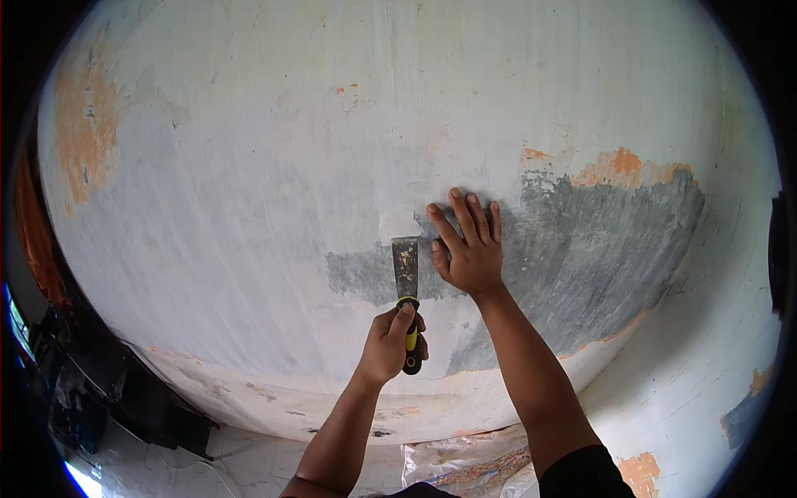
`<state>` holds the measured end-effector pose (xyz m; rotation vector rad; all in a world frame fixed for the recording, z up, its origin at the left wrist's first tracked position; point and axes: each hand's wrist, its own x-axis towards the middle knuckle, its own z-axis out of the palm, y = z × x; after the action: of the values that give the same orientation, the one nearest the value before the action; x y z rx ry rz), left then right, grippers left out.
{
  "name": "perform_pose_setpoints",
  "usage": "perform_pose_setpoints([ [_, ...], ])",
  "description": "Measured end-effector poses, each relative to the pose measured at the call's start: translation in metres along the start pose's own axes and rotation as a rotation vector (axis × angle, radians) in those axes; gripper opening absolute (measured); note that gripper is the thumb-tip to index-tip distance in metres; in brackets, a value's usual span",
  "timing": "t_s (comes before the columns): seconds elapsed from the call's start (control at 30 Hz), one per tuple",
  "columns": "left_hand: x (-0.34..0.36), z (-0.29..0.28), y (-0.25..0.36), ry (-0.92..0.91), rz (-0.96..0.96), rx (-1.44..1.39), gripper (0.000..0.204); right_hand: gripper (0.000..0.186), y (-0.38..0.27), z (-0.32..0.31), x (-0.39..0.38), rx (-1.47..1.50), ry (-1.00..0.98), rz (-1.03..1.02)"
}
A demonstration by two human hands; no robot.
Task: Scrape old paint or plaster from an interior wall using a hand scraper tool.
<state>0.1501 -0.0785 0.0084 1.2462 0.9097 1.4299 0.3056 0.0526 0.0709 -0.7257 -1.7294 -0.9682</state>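
Observation:
My left hand (388, 342) is wrapped round the black and yellow handle of a putty knife (405, 264), thumb along the handle. The knife points up the wall, its metal blade speckled with pale residue. Its edge meets a whitish patch of paint (401, 222) on the wall (249, 207). To the right of the blade, my right hand (473, 253) lies against the wall with its fingers spread and nothing held. Bare grey surface (598, 249) shows around and to the right of this hand, and left of the blade.
Orange patches show on the wall at the upper left (87, 124) and along the grey area's upper edge (623, 166). Dark furniture (124, 390) stands at the lower left. A pale crumpled sheet (465, 461) lies on the floor below. Another wall (706, 357) bends away at right.

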Motion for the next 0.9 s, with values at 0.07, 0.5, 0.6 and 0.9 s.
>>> perform_pose_setpoints([
  [0.07, 0.000, 0.002, 0.000, 0.017, -0.003, 0.005, 0.044, 0.050, 0.002, 0.001, 0.000, -0.005, 0.005, -0.004],
  [0.5, 0.000, -0.006, -0.007, -0.016, -0.015, -0.011, 0.043, 0.050, -0.002, 0.000, 0.001, 0.007, 0.009, -0.004],
  [0.6, 0.001, -0.002, -0.003, -0.009, -0.007, 0.011, 0.044, 0.051, 0.000, 0.002, -0.001, 0.000, 0.016, -0.001],
  [0.9, 0.001, -0.004, 0.001, -0.010, 0.006, 0.004, 0.043, 0.049, 0.000, 0.001, 0.001, 0.001, 0.006, -0.001],
])
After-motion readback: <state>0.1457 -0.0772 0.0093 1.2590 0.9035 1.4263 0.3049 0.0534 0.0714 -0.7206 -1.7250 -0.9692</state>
